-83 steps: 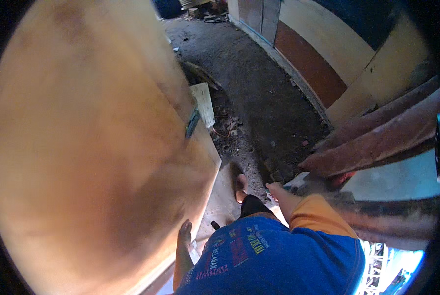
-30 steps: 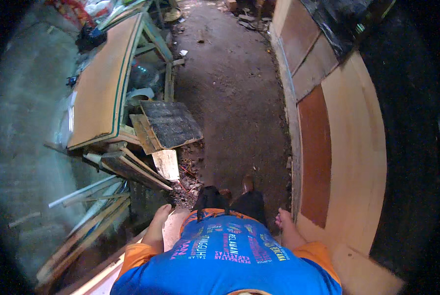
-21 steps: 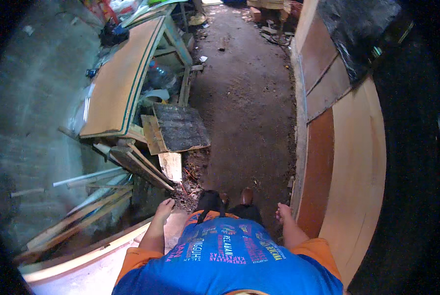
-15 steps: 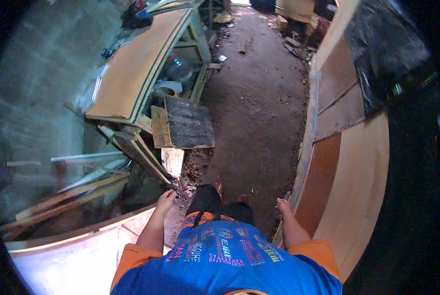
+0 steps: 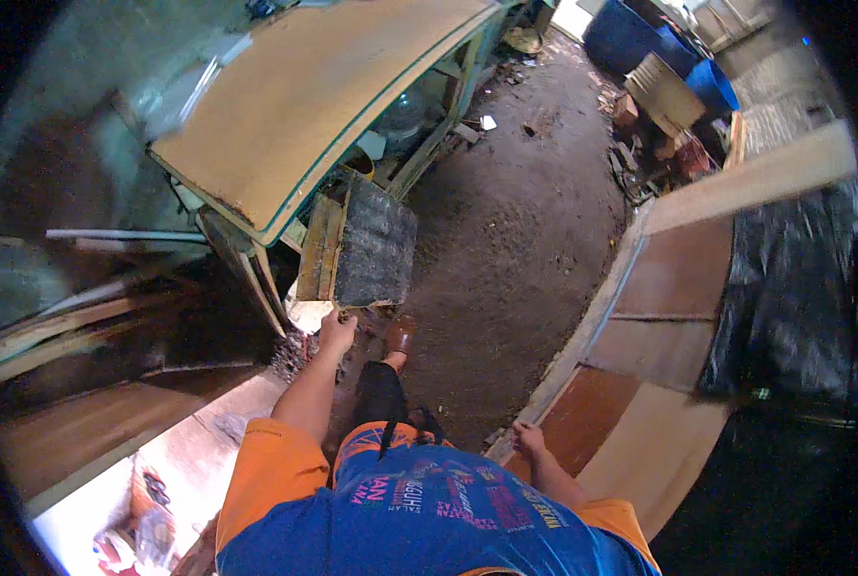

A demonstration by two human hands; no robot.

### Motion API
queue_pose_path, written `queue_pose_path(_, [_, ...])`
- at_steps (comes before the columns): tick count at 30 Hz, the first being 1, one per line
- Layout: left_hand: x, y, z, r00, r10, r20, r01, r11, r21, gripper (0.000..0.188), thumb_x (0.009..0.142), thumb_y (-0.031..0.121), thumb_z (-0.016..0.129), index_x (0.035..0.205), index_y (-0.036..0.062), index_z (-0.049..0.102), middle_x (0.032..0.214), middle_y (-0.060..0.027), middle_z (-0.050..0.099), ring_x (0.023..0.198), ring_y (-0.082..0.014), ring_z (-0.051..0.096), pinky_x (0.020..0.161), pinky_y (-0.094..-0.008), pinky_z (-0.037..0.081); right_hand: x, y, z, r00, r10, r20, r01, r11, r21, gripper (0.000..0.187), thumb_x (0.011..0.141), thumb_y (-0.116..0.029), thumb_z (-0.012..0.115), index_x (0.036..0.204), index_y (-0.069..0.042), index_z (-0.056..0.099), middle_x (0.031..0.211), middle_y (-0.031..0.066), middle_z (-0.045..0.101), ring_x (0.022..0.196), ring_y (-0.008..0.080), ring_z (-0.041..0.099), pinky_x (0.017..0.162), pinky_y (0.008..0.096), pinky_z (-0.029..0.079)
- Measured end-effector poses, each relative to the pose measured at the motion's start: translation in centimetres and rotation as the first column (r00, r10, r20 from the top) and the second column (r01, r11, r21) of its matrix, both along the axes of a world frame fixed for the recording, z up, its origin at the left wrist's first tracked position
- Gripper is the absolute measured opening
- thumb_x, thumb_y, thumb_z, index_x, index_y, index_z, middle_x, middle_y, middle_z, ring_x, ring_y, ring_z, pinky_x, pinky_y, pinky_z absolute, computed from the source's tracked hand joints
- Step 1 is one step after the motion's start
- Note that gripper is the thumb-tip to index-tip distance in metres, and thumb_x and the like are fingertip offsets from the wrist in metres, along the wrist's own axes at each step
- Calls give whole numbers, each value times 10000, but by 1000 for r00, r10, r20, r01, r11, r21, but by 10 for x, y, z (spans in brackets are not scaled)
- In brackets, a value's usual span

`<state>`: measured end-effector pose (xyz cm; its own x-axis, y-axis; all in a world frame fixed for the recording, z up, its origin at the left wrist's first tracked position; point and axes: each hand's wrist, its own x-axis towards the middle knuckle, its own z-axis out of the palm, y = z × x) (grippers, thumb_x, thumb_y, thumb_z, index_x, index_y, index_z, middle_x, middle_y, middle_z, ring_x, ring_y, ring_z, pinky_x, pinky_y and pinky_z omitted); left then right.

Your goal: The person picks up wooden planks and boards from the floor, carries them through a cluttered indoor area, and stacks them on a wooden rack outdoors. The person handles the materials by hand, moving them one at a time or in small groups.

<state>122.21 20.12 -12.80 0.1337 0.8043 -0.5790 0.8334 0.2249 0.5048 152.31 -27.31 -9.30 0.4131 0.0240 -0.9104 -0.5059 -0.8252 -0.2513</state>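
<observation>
My left hand (image 5: 337, 333) is closed, its fingers curled just below the lower edge of a dark, worn board (image 5: 375, 245). A small brownish bit shows at the fingertips, too small to name. Whether the hand touches the board I cannot tell. Low by the panelled wall on the right, my right hand (image 5: 528, 439) hangs with curled fingers. Anything inside that hand is hidden. Beside the dark board stands a strip of bare wood (image 5: 320, 248), both leaning at the corner of a wooden table (image 5: 323, 96) with a tan top and green edge stripe.
A dirt path (image 5: 515, 221) runs ahead between the table and a low plywood wall (image 5: 655, 437). Black plastic sheeting (image 5: 784, 288) hangs on the right. Blue barrels (image 5: 631, 38) and scrap stand at the far end. Loose planks (image 5: 74, 326) lie at left.
I have stepped forward along the path, and the view has turned. My left hand has moved forward, close to the dark board. The right hand stays low beside the wall.
</observation>
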Motion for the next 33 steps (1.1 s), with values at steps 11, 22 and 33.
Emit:
queue_pose_path(11, [40,77,-63,976,146,-163,-172,972,-158,937,818,439,715,1542,72,247,1585,-225,238,1483,-368,211,1201,-476,225,95,164,34,988,144,49,-142,989,-30,397,952,-310,662,1266,-80,586,895,-14,593,792,141,608,627,316,456])
queue_pose_path(22, [85,82,-23,952,137,-274,-208,946,-248,845,763,507,770,1430,163,380,1469,-157,395,1377,-363,382,1088,-639,281,138,226,12,950,301,-80,-301,954,7,396,955,-319,666,1265,-86,583,958,-15,614,826,142,601,640,304,450])
queue_pose_path(33, [209,78,-37,973,21,-229,-67,979,-195,533,856,463,696,1207,76,591,1165,-186,671,1098,-371,647,907,-485,529,267,249,-28,851,524,-15,-519,846,122,402,953,-331,669,1207,-25,612,983,52,669,855,165,608,721,349,474])
